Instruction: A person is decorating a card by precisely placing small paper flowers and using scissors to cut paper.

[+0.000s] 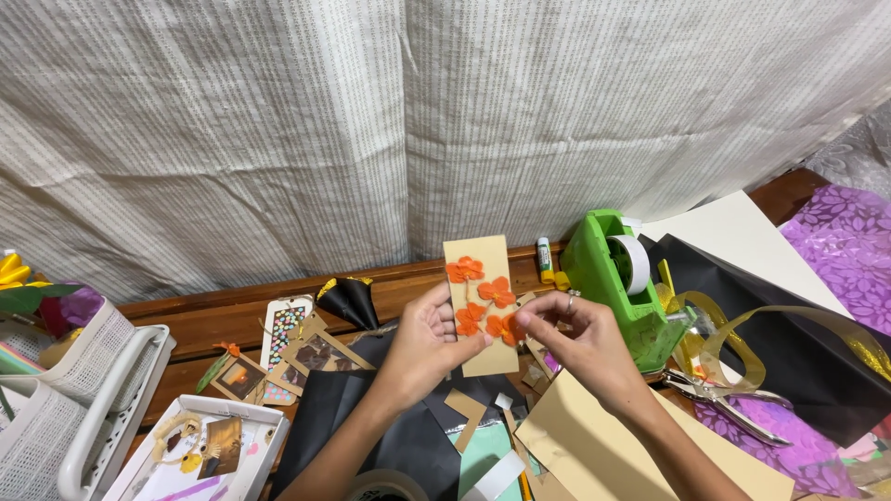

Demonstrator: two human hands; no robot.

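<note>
Pinching from both sides, the two hands meet at the centre of the frame around a tan card strip point(483, 301) decorated with orange paper flowers point(482, 295). The left hand point(422, 345) is curled closed on the strip's left edge, thumb on the front, holding it upright and facing the camera so the face stays steady. The right hand point(583, 339), wearing a ring, has its thumb and forefinger closed together at the lowest flower on the strip's right side, apparently pressing or adjusting it; its other fingers are loosely bent.

Just right of the hands stands a green tape dispenser point(620, 278), with a small glue stick point(545, 256) beside it. Lower right, metal pliers point(729, 404) lie on purple patterned sheet point(849, 250). Beneath the wrists lie black paper point(343, 413) and tan card offcuts point(594, 445). At lower left sit finished decorated tags point(283, 336) and a white tray point(200, 455).
</note>
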